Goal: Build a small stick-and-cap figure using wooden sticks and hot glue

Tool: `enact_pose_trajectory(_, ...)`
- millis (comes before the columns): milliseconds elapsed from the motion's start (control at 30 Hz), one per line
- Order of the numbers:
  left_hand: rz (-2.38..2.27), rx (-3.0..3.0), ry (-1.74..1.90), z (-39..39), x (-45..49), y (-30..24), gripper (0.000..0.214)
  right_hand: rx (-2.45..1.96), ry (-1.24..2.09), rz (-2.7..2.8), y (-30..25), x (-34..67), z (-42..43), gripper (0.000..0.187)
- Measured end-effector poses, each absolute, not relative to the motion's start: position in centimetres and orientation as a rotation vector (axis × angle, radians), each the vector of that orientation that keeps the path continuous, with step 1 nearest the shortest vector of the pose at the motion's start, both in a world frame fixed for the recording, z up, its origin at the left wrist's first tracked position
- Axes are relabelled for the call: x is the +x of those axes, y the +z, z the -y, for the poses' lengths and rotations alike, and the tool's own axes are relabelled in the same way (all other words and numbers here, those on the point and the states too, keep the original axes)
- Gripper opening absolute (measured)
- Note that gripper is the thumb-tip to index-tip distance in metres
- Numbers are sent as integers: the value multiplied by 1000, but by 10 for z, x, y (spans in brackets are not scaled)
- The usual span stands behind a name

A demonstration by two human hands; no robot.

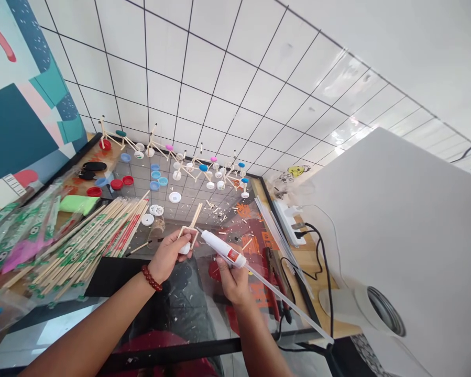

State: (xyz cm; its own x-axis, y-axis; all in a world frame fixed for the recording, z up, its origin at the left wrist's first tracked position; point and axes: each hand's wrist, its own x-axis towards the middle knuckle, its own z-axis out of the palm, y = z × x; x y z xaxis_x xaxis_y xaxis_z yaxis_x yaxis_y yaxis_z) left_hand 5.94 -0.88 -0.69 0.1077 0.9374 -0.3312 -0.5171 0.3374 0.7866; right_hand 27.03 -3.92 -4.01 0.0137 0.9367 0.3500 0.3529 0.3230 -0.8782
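My left hand, with a red bead bracelet at the wrist, pinches a small frame of wooden sticks. A white bottle cap shows at its fingertips beside the frame. My right hand is wrapped round a white hot glue gun, whose dark nozzle points at the frame's near side. Whether the nozzle touches the wood I cannot tell. A long clear glue stick juts from the back of the gun.
Several stick models with bottle-cap wheels stand along the tiled wall. Wrapped chopsticks lie at the left. Loose blue caps and wood scraps dot the glass tabletop. Pliers, cables and a power strip are at the right.
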Motion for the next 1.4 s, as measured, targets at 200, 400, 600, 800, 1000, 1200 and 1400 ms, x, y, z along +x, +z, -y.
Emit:
enact_pose_trajectory(200, -963, 591, 1150, 9, 62, -9, 41, -1197, 490, 1746, -36, 270, 38, 20)
enact_pose_trajectory(400, -967, 602, 1150, 9, 63, -9, 37, -1193, 461, 1770, -38, 269, 37, 20)
enact_pose_trajectory(600, -968, 589, 1158, 10, 62, -10, 36, -1214, 470, 1766, -37, 270, 37, 21)
enact_pose_trajectory(800, -976, 587, 1180, 9, 61, -10, 36, -1251, 473, 1717, -44, 273, 36, 21)
enact_pose_trajectory(1000, -974, 584, 1186, 10, 61, -10, 37, -1185, 644, 1576, -46, 270, 34, 25)
enact_pose_trajectory(1200, -989, 577, 1190, 9, 62, -11, 41, -1079, 720, 1562, -44, 267, 33, 27)
enact_pose_trajectory(1400, -986, 640, 1201, 11, 64, -15, 36, -1026, 727, 1671, -51, 270, 32, 27)
